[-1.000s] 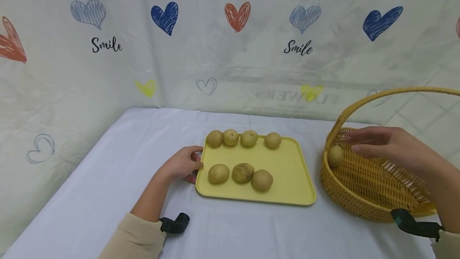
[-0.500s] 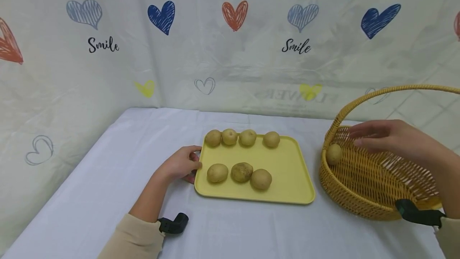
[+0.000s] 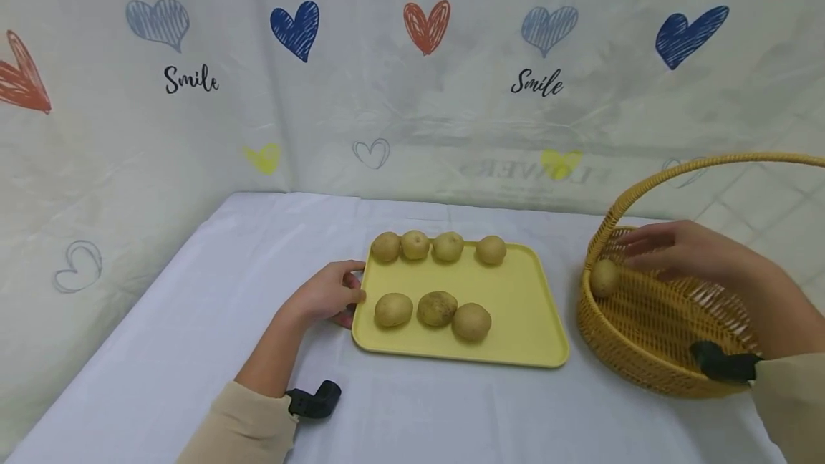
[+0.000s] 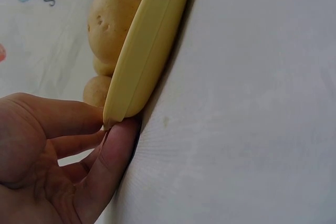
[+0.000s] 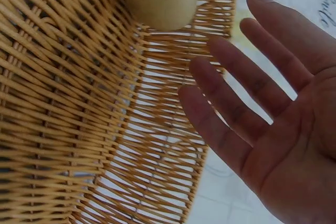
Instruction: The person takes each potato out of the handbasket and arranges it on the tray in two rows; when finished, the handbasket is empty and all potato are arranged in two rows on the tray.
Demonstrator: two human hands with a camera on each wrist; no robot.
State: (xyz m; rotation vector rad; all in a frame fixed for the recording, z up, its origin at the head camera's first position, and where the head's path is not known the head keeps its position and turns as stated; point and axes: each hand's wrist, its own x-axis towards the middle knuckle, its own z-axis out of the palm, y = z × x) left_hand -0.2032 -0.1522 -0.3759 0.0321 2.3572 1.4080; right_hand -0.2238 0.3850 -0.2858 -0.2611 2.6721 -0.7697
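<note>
My left hand [image 3: 329, 294] pinches the left edge of a yellow tray [image 3: 515, 306]. In the left wrist view, fingers lie on both sides of the tray's rim [image 4: 142, 45]. Several potatoes line the tray's back edge, one of them a potato [image 3: 491, 250] set a little apart. Another three lie in the front row, with a darker, blotched potato [image 3: 437, 308] in the middle. Over the wicker basket [image 3: 621, 356] hovers my right hand [image 3: 699, 256], its fingers spread and holding nothing. One potato [image 3: 604, 278] rests inside the basket at its left wall, apart from the fingers [image 5: 231, 61].
The basket's tall arched handle [image 3: 709, 161] rises over the right side, beside my right hand. A white cloth [image 3: 419, 407] covers the table. Behind stands a pale curtain [image 3: 361, 92] printed with hearts. Each wrist wears a black camera mount [image 3: 316, 399].
My right hand has shifted slightly left over the basket, and its forearm has swung inward. The left hand, the tray and the potatoes stay as they were.
</note>
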